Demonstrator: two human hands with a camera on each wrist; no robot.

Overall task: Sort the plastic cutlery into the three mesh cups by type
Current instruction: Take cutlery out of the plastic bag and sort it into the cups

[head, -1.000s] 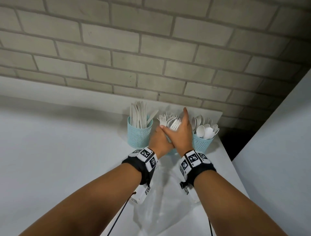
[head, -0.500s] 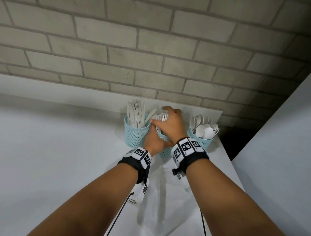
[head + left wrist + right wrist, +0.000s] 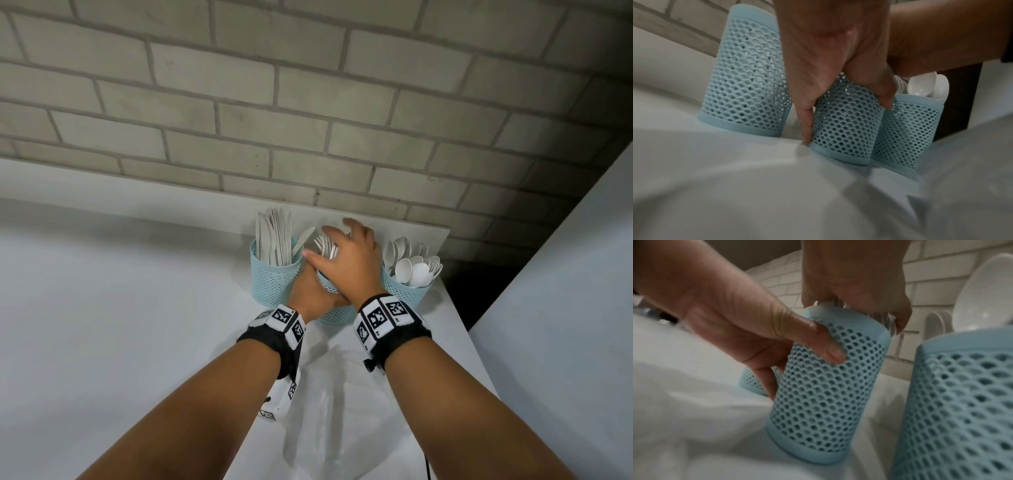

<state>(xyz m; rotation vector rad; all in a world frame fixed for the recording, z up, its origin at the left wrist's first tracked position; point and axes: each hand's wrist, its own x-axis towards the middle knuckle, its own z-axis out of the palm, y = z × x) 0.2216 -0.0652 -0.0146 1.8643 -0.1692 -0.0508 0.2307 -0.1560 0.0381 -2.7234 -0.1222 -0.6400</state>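
Left hand [image 3: 731, 308] grips middle cup [image 3: 826, 369]; right hand [image 3: 349, 263] covers forks [image 3: 323, 245]

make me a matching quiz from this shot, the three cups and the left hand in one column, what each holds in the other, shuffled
Column one:
1. left pale blue mesh plastic cup
2. middle pale blue mesh plastic cup
3. right pale blue mesh plastic cup
4. left hand

Column two:
A. white plastic spoons
B. the middle cup's wall, in its grip
C. flat off-white plastic knives
D. white plastic forks, under the right hand

Pairs: 1-C, 2-D, 3-A, 4-B
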